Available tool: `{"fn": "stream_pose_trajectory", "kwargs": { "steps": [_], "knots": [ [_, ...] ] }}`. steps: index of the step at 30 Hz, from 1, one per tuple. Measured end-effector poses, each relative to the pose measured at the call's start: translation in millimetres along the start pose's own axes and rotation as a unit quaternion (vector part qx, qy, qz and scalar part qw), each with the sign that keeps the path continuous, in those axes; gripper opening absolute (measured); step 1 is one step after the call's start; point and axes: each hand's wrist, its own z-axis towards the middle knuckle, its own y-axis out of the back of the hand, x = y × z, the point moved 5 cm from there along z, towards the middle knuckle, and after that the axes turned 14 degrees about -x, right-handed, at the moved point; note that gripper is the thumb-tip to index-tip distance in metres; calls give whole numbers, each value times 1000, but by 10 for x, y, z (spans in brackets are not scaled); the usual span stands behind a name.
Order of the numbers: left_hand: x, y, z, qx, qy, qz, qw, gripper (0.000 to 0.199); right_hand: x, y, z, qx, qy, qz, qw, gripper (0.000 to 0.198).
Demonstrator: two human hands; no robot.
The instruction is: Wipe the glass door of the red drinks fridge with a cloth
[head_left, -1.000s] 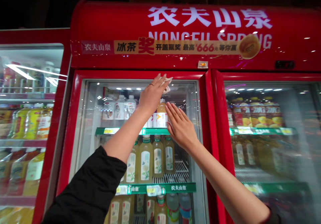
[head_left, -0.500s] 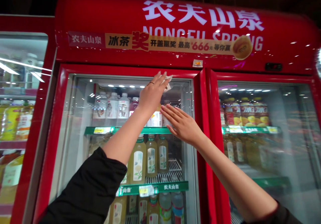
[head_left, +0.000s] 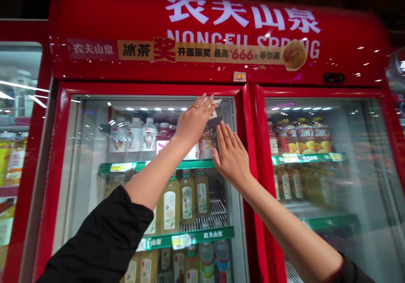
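Observation:
My left hand [head_left: 194, 123] lies flat against the upper part of the glass door [head_left: 222, 177]. Under its outstretched fingers it holds a crumpled white tissue [head_left: 216, 102], mostly hidden by the hand. Lower and to the right, near the door's right edge, my right hand [head_left: 232, 155] has its fingers straight and holds nothing; whether its palm touches the glass I cannot tell. Behind the pane, clear-labelled bottles [head_left: 148, 135] stand on the top shelf, and pale yellow drink bottles [head_left: 186, 196] on the one below.
A red door frame [head_left: 257, 169] divides this door from a second glass door [head_left: 316, 207] on the right. Overhead is the red fridge header [head_left: 126, 19] with a promotional strip [head_left: 202, 55]. Another drinks fridge [head_left: 34, 148] stands at the left.
My right hand has turned more upright, fingers now pointing up, and has shifted right along the door. My left hand stays on the tissue near the top. The view has shifted slightly right.

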Motion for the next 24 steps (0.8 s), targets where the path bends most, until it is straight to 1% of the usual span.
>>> {"fn": "stream_pose_trajectory", "kwargs": {
  "steps": [2, 4, 7, 9, 12, 14, 16, 18, 21, 22, 24],
  "knots": [
    [31, 48, 7, -10, 18, 10, 1000, 75, -34, 63, 37, 13, 16, -1, 1000, 93],
    [50, 74, -50, -37, 46, 20, 998, 75, -112, 148, 76, 35, 45, 0, 998, 89],
    [-5, 9, -146, -67, 72, 24, 995, 79, -305, 279, 115, 49, 74, -8, 996, 88],
    [-108, -91, -128, -60, 57, 12, 997, 79, -436, 331, 118, 35, 64, -15, 997, 93],
    [-260, -215, 47, -30, 19, -15, 999, 75, -540, 330, 88, 7, 23, -9, 1000, 100],
    [-291, -240, 190, -17, 17, -22, 999, 74, -549, 308, 63, -6, 3, 0, 1000, 103],
    [-276, -230, 271, -20, 31, -18, 999, 75, -540, 299, 46, -15, -4, 9, 1000, 105],
    [-253, -209, 251, -42, 54, -9, 998, 76, -536, 305, 39, -18, -8, 14, 1000, 107],
    [-273, -225, 94, -76, 79, 3, 994, 80, -541, 314, 34, -12, -15, 21, 1000, 108],
    [-303, -251, 46, -76, 75, 3, 994, 80, -543, 314, 32, -10, -18, 22, 1000, 108],
    [-386, -315, 9, -61, 47, -5, 997, 77, -549, 312, 26, -10, -24, 21, 999, 106]
  ]
}}
